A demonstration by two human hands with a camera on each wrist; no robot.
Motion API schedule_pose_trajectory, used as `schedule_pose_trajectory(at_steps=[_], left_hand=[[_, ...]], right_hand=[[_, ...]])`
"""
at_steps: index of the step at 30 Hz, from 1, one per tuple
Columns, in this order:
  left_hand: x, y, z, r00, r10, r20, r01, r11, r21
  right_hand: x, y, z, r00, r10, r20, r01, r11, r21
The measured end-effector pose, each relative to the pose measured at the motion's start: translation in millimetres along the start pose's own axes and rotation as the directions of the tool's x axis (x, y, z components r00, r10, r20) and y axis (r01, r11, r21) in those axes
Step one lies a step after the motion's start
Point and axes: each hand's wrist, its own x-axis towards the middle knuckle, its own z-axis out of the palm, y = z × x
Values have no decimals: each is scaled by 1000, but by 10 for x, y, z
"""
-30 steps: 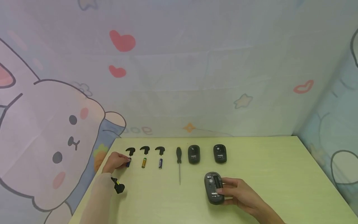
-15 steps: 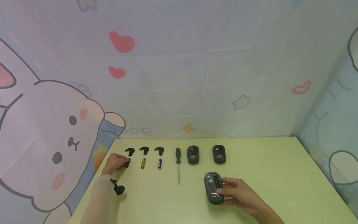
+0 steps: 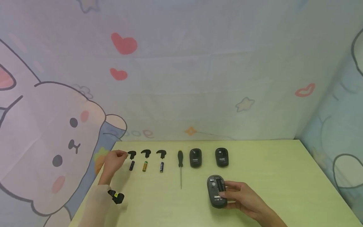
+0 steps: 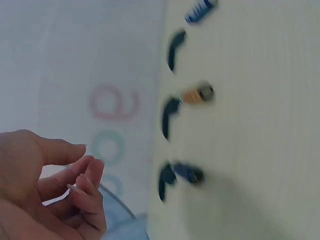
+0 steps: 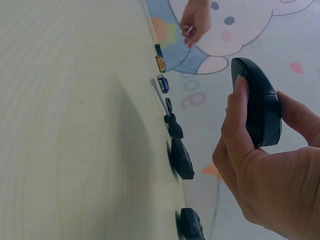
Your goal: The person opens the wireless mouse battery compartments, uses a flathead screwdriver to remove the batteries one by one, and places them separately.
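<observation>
Our right hand (image 3: 244,200) grips the open mouse (image 3: 216,191), fingers and thumb wrapped round its sides. The mouse is underside-up with its battery bay exposed, at the near right of the worktop (image 3: 283,176). From the right wrist view it looks lifted a bit off the surface, though we can't tell for sure.

Our left hand (image 3: 114,160) holds nothing: fingers loosely curled, hovering at the far left edge, just beside the leftmost black cover piece (image 3: 131,154). The dark battery (image 3: 131,165) lies free on the worktop right below that piece, near the fingertips but not touched.

The far row, left to right:
- three black cover pieces, each with a battery in front of it: the dark one, a gold battery (image 3: 145,166) and a blue battery (image 3: 161,166)
- a screwdriver (image 3: 180,167), tip pointing toward us
- two more mice: closed mouse one (image 3: 195,158) and closed mouse two (image 3: 221,157), well apart from the one we hold
</observation>
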Motion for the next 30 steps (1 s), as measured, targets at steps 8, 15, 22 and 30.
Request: schedule_pose_trajectory(at_steps=[8, 15, 22, 30], left_hand=[[-413, 677, 300, 995, 81, 50, -68, 974, -214], [-894, 1175, 769, 941, 225, 252, -120, 921, -371], [-1261, 1457, 1223, 833, 343, 433, -92, 859, -503], [-1498, 1589, 1678, 813, 285, 508, 112, 779, -617]], right_hand=[[-2, 15, -2, 1000, -18, 9, 18, 1000, 2], [-8, 14, -16, 1000, -17, -1, 17, 1000, -4], [-8, 11, -27, 1000, -18, -6, 18, 1000, 4], [-17, 40, -69, 1000, -7, -27, 7, 1000, -12]])
